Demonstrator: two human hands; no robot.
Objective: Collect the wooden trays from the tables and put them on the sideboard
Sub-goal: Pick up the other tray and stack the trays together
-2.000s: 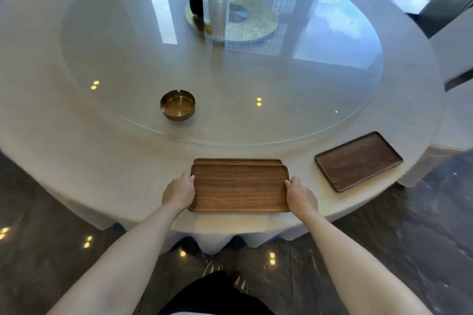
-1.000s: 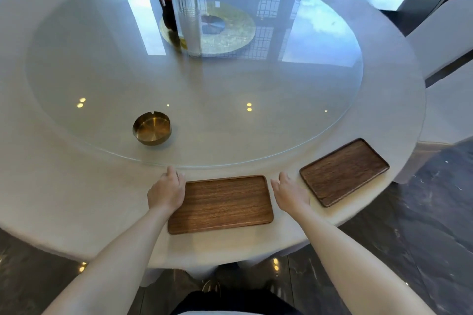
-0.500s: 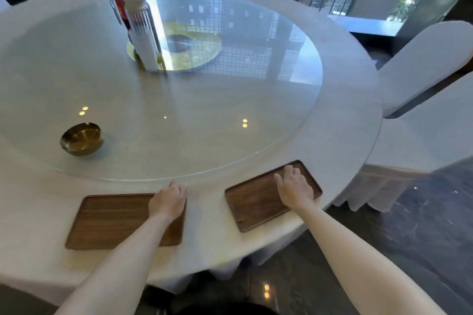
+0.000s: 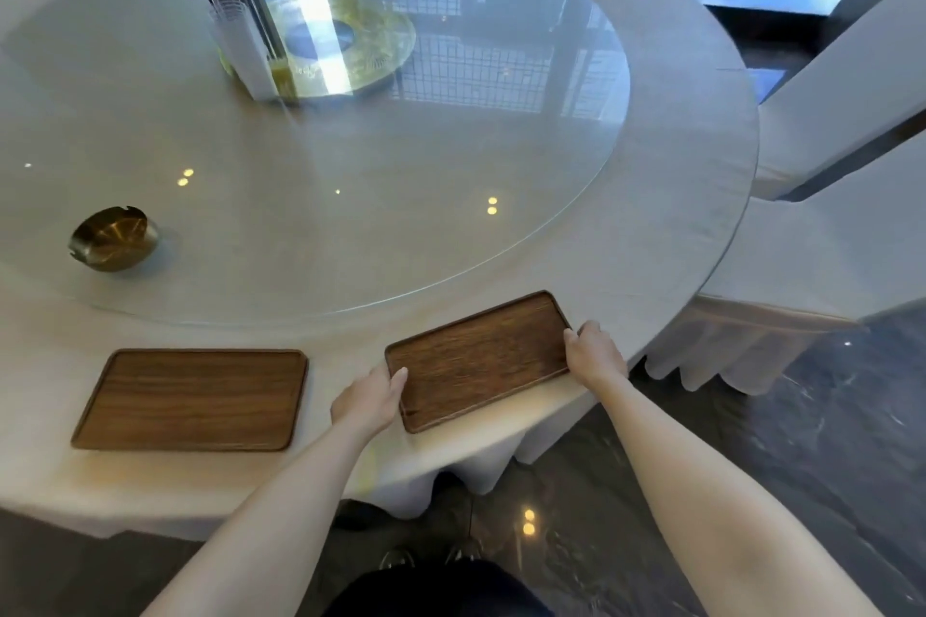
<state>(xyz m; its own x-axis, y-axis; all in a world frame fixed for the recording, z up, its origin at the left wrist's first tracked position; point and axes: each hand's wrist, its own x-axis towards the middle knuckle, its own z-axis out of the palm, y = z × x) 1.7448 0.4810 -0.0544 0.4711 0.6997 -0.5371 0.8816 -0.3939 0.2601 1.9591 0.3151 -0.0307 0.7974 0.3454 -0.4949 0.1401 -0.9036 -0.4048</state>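
A dark wooden tray (image 4: 478,358) lies near the front edge of the round table (image 4: 691,175), turned at a slant. My left hand (image 4: 368,398) grips its near left end, thumb over the rim. My right hand (image 4: 594,353) grips its right end. A lighter stack of wooden trays (image 4: 193,398) rests flat on the tablecloth to the left, with no hand on it.
A glass turntable (image 4: 451,155) covers the table's middle. On it stand a brass ashtray (image 4: 112,238) at the left and a clear pitcher (image 4: 235,10) with a bottle behind it. White-covered chairs (image 4: 842,80) stand close at the right. Dark glossy floor lies below.
Both hands let go of the lighter stack of trays and shifted right. My left hand left that stack and now holds the dark tray's left end; my right hand slid to its right end.
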